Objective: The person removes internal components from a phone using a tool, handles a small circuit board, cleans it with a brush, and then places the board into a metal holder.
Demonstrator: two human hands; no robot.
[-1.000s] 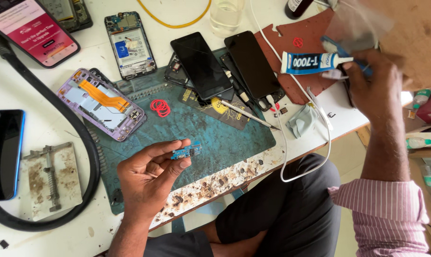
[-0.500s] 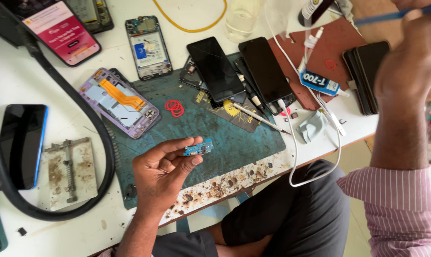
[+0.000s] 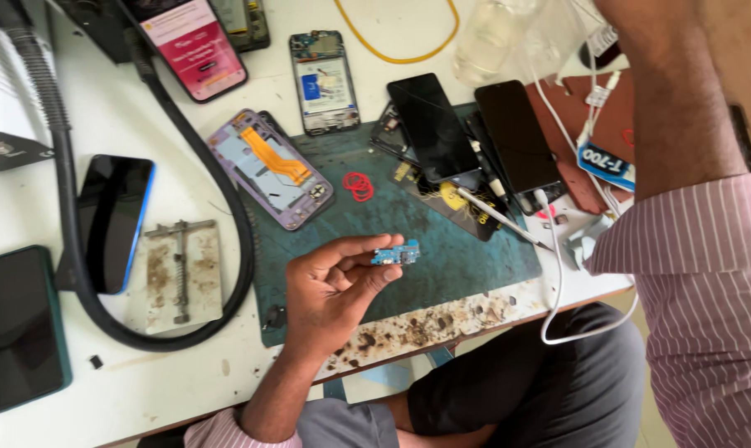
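1. Head view: the left hand (image 3: 334, 290) is raised over the green mat (image 3: 442, 249), its fingers (image 3: 375, 247) pinching a small blue board (image 3: 396, 255) by one end. The board hangs in the air above the mat, touching nothing else.
2. The right arm (image 3: 682, 108) rises past the top right corner; its hand is out of view, so I cannot tell what its fingers are doing.
3. Just behind the left hand lies an opened purple phone (image 3: 272, 170) with an orange ribbon. Two dark phones (image 3: 475, 129) sit at the mat's far edge, red rings (image 3: 359, 185) between them and the purple one.
4. A white cable (image 3: 558, 282) loops off the tabletop (image 3: 143, 373) edge near the right sleeve; a glue tube (image 3: 606, 159) lies behind it.
5. Risks, as I judge them: the pinch is light and on one end only, so the board could slip and drop onto the debris-strewn front strip of the mat or off the edge. The sleeve could also snag the cable and drag nearby parts.
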